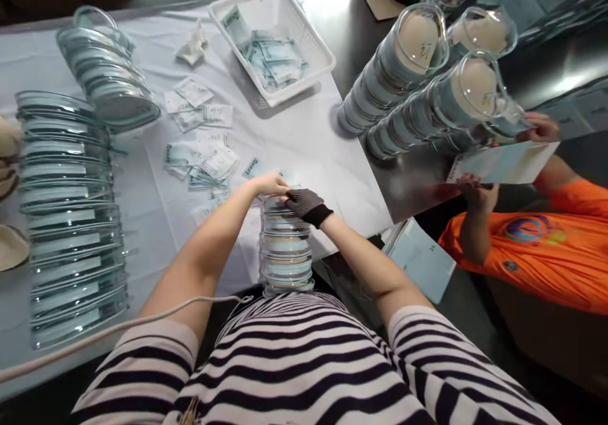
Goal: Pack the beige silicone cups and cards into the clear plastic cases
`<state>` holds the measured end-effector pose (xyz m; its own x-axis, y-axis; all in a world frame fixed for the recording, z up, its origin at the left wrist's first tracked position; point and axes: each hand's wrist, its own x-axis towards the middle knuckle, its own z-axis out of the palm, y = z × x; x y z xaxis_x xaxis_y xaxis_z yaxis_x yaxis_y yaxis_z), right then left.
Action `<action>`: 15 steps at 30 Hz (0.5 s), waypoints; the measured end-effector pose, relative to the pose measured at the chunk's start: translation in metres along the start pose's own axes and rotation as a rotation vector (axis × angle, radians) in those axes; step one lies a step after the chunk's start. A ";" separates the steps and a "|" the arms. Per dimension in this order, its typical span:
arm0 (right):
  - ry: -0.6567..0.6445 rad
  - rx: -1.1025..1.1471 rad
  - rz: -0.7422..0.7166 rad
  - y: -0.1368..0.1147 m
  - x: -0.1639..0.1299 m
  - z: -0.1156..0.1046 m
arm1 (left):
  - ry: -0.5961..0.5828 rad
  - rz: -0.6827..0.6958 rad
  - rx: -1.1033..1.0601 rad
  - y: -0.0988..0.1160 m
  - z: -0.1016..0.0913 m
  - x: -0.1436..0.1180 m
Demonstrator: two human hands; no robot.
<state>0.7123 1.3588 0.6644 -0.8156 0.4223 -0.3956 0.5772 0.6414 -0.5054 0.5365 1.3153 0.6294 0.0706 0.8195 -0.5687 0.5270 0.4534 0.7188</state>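
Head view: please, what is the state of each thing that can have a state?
Left hand: bare, resting on top of the stack.
Right hand: wearing a dark glove, on top of the stack.
Stack of clear dishes: upright, at the table edge.
White basket: open, partly filled with packets.
Loose packets: scattered flat on the cloth.
Tall dish stacks: standing side by side.

Basket (323,64) behind stack (285,254), packets (209,159) btwn.

A white basket (280,7) of sachets sits beyond loose packets (202,152) on the cloth.
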 end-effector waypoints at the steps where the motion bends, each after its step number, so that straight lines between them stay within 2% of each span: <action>1: 0.041 -0.036 0.048 0.011 -0.008 -0.003 | 0.004 0.008 -0.010 -0.005 0.001 -0.002; 3: 0.099 -0.138 0.077 0.027 -0.019 -0.006 | 0.021 0.001 -0.028 -0.014 0.002 -0.005; 4: 0.102 -0.203 0.042 0.032 -0.021 -0.005 | 0.029 -0.007 -0.033 -0.016 0.002 -0.006; 8: -0.008 -0.496 -0.272 0.030 -0.008 -0.003 | 0.049 -0.050 -0.047 -0.014 0.002 -0.007; 11: -0.094 -0.625 -0.532 0.028 0.009 -0.009 | 0.042 -0.048 -0.032 -0.010 0.000 -0.010; 13: -0.139 -0.661 -0.627 0.030 0.016 -0.014 | 0.036 -0.032 -0.019 -0.009 0.000 -0.010; 15: -0.141 -0.658 -0.633 0.030 0.022 -0.015 | 0.025 -0.015 -0.021 -0.009 0.000 -0.009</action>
<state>0.7115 1.3967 0.6521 -0.9337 -0.1853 -0.3063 -0.1487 0.9791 -0.1388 0.5309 1.3039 0.6284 0.0419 0.8210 -0.5694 0.5098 0.4725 0.7189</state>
